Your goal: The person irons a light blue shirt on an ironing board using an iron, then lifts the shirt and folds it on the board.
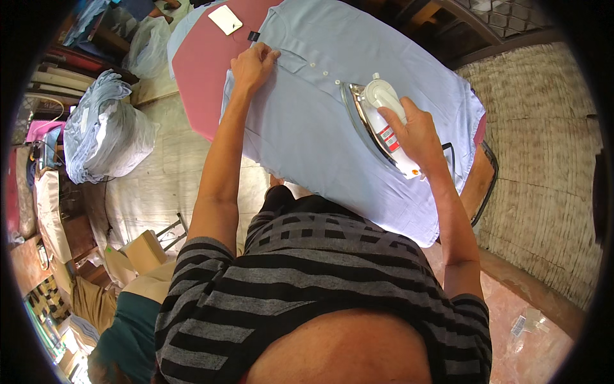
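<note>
A light blue shirt [294,121] lies spread over an ironing board with a dusky red cover [204,70]. White buttons run down from its neck opening, and a dark label shows at the collar. My right hand [416,133] is wrapped around the handle of a white iron [385,112], whose soleplate rests on the shirt just right of the buttons. Near the collar, my left hand [254,66] pinches the shirt's fabric between thumb and fingers. The iron's dark cord shows beside my right wrist.
A white card [225,20] lies at the board's far left. On the floor to the left stands a plastic bag of blue garments [105,131]. Another person in a dark green top [131,326] is at lower left, near a cardboard box [144,251]. A woven mat [537,160] covers the right side.
</note>
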{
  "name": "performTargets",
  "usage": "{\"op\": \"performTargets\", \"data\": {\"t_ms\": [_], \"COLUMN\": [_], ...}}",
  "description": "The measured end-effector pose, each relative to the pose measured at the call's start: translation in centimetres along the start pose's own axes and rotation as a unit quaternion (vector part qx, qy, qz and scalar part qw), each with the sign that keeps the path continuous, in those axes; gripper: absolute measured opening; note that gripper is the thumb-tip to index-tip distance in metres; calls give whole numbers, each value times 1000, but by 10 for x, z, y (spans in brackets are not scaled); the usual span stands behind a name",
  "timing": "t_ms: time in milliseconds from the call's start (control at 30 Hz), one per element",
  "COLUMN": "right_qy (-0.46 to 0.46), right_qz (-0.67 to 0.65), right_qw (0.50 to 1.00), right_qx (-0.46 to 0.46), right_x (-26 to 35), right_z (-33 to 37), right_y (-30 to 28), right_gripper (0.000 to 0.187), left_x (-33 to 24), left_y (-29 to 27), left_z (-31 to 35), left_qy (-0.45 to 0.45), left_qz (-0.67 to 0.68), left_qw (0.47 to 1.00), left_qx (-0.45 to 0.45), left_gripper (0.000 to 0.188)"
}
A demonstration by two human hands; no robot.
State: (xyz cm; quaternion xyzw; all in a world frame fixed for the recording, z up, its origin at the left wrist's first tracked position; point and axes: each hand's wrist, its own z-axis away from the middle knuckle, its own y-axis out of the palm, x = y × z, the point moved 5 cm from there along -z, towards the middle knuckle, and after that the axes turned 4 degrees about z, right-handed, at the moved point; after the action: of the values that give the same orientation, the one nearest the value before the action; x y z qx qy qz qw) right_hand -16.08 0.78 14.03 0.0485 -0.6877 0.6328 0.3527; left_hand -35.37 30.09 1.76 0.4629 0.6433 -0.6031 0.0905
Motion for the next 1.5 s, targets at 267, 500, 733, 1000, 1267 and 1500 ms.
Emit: {"op": "performTargets", "data": {"t_ms": [267, 500, 733, 1000, 1267, 1500], "right_qy": [101, 129, 102, 133, 121, 131], "right_qz": [14, -15, -31, -58, -51, -68], "right_qw": [994, 991, 993, 989, 991, 989], "right_qx": [37, 30, 50, 0, 4, 6], "right_x": [8, 21, 51, 49, 82, 88], "right_z": [8, 11, -2, 17, -10, -13], "right_y": [14, 26, 50, 35, 65, 72], "right_gripper": [42, 44, 46, 37, 36, 34], "left_x": [0, -6, -9, -10, -9, -6], "left_y": [-2, -5, -2, -2, -5, -6], "left_z": [10, 10, 9, 8, 6, 2], "left_qy": [11, 20, 59, 101, 89, 101], "left_qz": [27, 39, -15, -10, -16, -13], "left_qw": [999, 999, 998, 994, 996, 995], "left_qx": [-16, -20, -29, -35, -7, -19], "left_gripper": [31, 26, 21, 20, 20, 18]}}
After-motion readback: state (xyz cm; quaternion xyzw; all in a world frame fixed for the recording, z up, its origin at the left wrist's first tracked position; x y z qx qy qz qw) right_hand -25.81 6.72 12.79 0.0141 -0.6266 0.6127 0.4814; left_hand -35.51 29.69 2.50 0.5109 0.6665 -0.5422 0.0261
